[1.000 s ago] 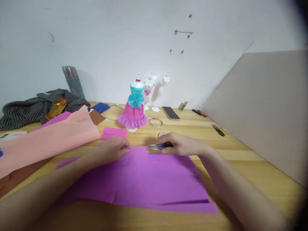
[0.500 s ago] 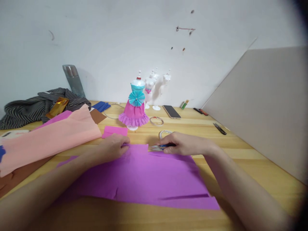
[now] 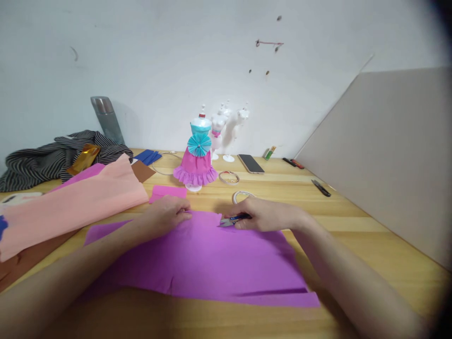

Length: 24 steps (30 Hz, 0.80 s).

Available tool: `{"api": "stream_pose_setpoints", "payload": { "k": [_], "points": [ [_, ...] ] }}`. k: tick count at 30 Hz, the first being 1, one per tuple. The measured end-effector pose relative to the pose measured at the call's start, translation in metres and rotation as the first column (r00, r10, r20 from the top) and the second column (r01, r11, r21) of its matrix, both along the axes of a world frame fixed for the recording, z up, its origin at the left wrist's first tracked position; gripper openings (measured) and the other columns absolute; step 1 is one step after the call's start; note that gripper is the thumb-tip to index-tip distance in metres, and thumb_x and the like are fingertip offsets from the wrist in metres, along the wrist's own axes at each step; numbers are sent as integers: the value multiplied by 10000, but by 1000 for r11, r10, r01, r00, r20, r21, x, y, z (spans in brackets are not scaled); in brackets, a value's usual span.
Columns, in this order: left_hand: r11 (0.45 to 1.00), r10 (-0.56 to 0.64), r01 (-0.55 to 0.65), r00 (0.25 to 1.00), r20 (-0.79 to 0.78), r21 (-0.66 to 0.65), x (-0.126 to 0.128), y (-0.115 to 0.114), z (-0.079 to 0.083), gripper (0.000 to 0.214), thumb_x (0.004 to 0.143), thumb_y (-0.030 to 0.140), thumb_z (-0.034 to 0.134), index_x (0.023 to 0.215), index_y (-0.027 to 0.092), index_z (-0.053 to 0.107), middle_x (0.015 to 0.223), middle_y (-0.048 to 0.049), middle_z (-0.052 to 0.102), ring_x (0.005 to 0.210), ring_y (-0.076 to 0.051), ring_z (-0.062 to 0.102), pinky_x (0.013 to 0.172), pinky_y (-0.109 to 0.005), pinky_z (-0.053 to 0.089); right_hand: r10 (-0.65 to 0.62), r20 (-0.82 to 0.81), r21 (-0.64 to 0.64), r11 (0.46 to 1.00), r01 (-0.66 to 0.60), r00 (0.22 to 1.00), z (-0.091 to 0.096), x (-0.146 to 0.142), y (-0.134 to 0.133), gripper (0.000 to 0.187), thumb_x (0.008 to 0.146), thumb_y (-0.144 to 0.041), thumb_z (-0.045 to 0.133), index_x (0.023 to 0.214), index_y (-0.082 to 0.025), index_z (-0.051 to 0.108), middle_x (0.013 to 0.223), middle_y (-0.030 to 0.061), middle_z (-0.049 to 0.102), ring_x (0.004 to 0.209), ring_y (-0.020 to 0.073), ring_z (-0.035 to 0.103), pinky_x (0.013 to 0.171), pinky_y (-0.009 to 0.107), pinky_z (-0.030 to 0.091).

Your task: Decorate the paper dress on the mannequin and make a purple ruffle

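A large sheet of purple crepe paper lies across the table in front of me. My left hand pinches its far edge, thumb against fingers. In my right hand are small blue-handled thread snips, their blades pointing left at the paper's far edge, near a cut corner. Just beyond my left hand lies a small pink paper piece. Behind the right hand sits a roll of white tape, partly covered by the fingers.
A mini dress form in a turquoise and pink paper dress stands ahead, white forms behind it. Peach paper, striped cloth and a bottle are left. A phone, a bracelet and black snips lie further right.
The snips in my right hand have moved slightly nearer and onto the paper's edge, their tips angled more downward. My left hand keeps its pinch. The view has shifted slightly.
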State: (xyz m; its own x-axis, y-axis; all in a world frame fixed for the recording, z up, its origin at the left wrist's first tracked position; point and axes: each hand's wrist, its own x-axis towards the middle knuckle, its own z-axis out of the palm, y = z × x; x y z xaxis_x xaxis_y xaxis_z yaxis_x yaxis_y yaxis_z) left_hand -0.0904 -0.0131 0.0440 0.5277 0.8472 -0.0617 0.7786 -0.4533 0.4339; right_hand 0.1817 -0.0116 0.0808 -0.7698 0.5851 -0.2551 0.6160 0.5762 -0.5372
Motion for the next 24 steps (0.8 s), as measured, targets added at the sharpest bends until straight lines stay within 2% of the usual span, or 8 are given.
{"api": "stream_pose_setpoints", "payload": {
  "k": [3,8,14,17,20,24],
  "points": [
    [999,-17,17,1000,-12,28,-4,4,-4,190,813,242,439,635,175,427,623,0,499,599,-130,426,563,-269,219,-33,61,6,999,32,998,1,2,1,295,872,-345,549,982,-137,727,684,1,586,609,107,428,588,229,337],
    [998,-32,30,999,18,60,-6,7,-5,162,786,196,435,625,174,442,619,4,509,597,-129,423,563,-268,227,-60,48,9,998,60,997,2,5,3,333,868,-403,545,861,-120,720,627,-18,502,587,97,376,563,231,303],
    [999,-17,18,1000,-10,51,1,-3,-4,175,785,137,408,713,161,566,723,-33,617,664,-152,505,592,-266,281,-108,64,65,993,103,992,5,0,-2,278,866,-345,516,760,-130,658,671,-18,462,611,103,379,563,239,298],
    [996,-25,31,998,-64,88,5,-9,-10,180,797,139,408,711,161,565,714,-39,624,659,-159,517,581,-270,279,-71,77,32,997,69,995,7,-4,-5,212,844,-255,520,857,-140,697,667,-20,488,616,106,392,582,239,312],
    [994,-37,49,992,-121,102,11,-14,-16,163,832,203,448,757,161,587,804,-63,666,721,-188,564,596,-277,304,-34,99,-42,998,38,995,7,-6,-8,289,822,-188,526,1052,-181,701,678,-27,531,611,104,409,583,228,322],
    [988,-30,60,979,-200,143,17,-16,-18,211,887,268,443,846,162,621,895,-94,691,800,-225,600,633,-292,334,-28,123,-50,998,34,992,4,-6,-8,255,829,-183,525,1005,-172,709,679,-16,556,614,108,433,576,227,326]
  ]
}}
